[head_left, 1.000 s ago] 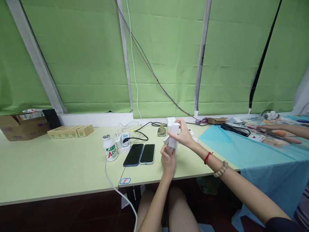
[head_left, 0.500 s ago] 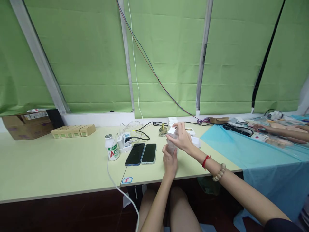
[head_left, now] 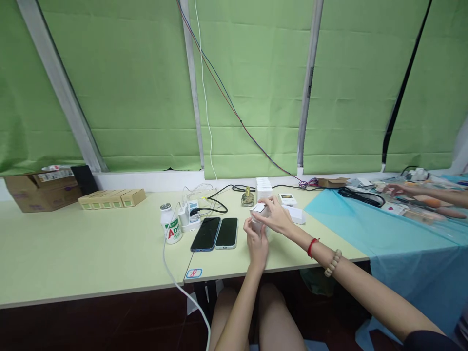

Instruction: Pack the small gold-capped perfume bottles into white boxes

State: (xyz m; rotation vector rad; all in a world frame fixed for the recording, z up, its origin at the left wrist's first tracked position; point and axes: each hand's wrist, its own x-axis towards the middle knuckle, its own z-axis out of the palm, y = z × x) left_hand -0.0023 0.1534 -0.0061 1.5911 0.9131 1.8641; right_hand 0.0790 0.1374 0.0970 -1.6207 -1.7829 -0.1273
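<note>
Both my hands meet over the pale green table (head_left: 91, 253), closed around a small white box (head_left: 259, 210). My left hand (head_left: 256, 241) grips it from below and the near side. My right hand (head_left: 277, 217), with a red string and a bead bracelet at the wrist, covers its top and right side. Most of the box is hidden by my fingers. Just behind stand a small perfume bottle (head_left: 247, 197) and a stack of white boxes (head_left: 263, 187).
Two dark phones (head_left: 215, 233) lie left of my hands, beside a white drink bottle (head_left: 171, 230) and a charger block with cables (head_left: 190, 214). Tan boxes (head_left: 111, 198) and a cardboard carton (head_left: 40, 189) sit far left. Another person's hands (head_left: 420, 195) work over blue sheeting on the right.
My right hand has come down with the white piece it held high, pressing it onto the box in my left hand. Both hands now sit lower, close to the tabletop.
</note>
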